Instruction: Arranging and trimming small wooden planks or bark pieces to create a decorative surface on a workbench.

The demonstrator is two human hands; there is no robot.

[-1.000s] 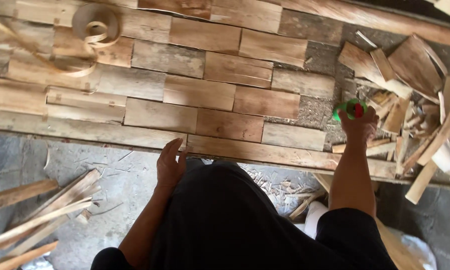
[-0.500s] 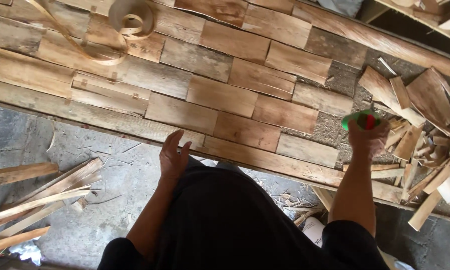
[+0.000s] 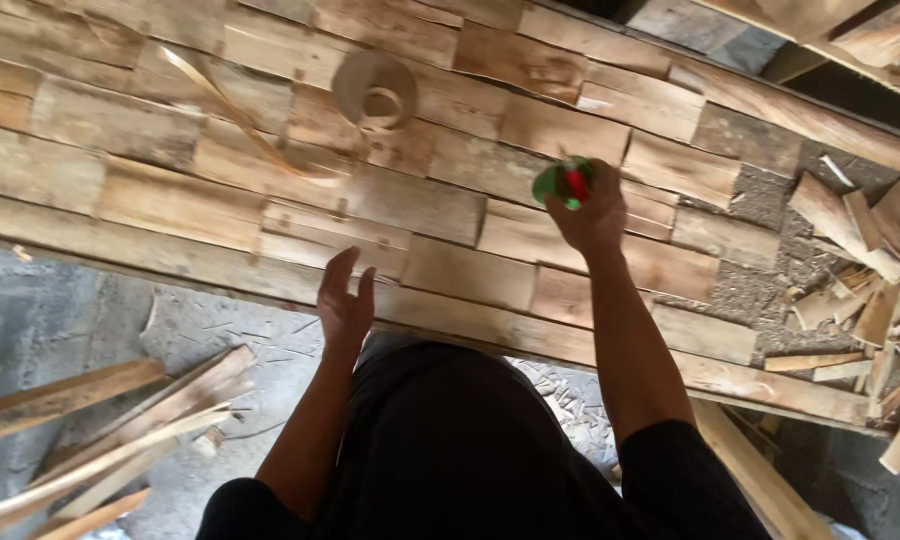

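Fingers of the right hand [image 3: 592, 215] clamp a green bottle [image 3: 562, 184] over the plank panel [image 3: 450, 215], centre frame. Left hand [image 3: 345, 305] hovers open, empty. Keeping the bottle low and steady should help.

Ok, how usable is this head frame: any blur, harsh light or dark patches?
Head view: light is soft and even across the wooden panel, no glare; the right hand and the green and red object it grips are slightly smeared by motion; the left hand is a bit soft too; the dark clothing at the bottom shows almost no detail; the scrap pile reads clearly.
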